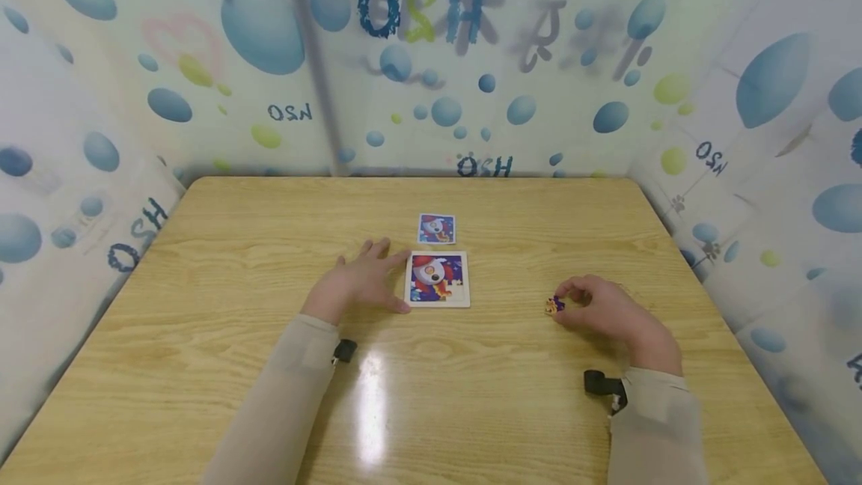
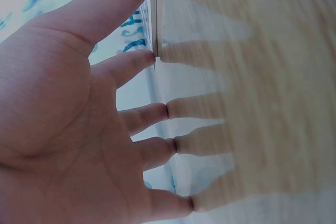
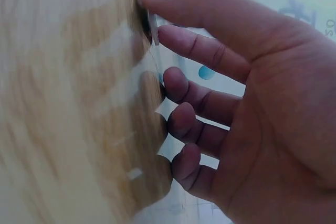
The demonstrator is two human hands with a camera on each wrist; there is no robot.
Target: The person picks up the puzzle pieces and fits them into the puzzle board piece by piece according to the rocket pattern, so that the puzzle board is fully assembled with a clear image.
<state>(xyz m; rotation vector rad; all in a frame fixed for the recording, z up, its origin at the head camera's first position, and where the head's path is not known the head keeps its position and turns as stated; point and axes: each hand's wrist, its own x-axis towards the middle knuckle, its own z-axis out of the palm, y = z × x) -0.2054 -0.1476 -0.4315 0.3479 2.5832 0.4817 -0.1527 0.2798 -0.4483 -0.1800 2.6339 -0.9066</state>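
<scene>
A square jigsaw puzzle [image 1: 466, 283] with a white frame lies flat on the table. Its picture shows a white cartoon face with red on a dark blue ground, and a pale patch shows at its lower right. My left hand [image 1: 364, 279] rests on the table at its left side, fingers spread, thumb and index fingertip at the frame's left corners. Off to the right, my right hand [image 1: 606, 309] pinches a small purple-and-orange puzzle piece [image 1: 554, 306] between thumb and index finger, low over the table. In the right wrist view the piece [image 3: 154, 29] appears edge-on, the other fingers curled.
Behind the puzzle lies a small square picture card [image 1: 437, 229] with a matching image. The wooden table [image 1: 269, 215] meets a patterned wall covering [image 1: 431, 133] at the back and sides. Black camera mounts [image 1: 346, 351] sit on both wrists.
</scene>
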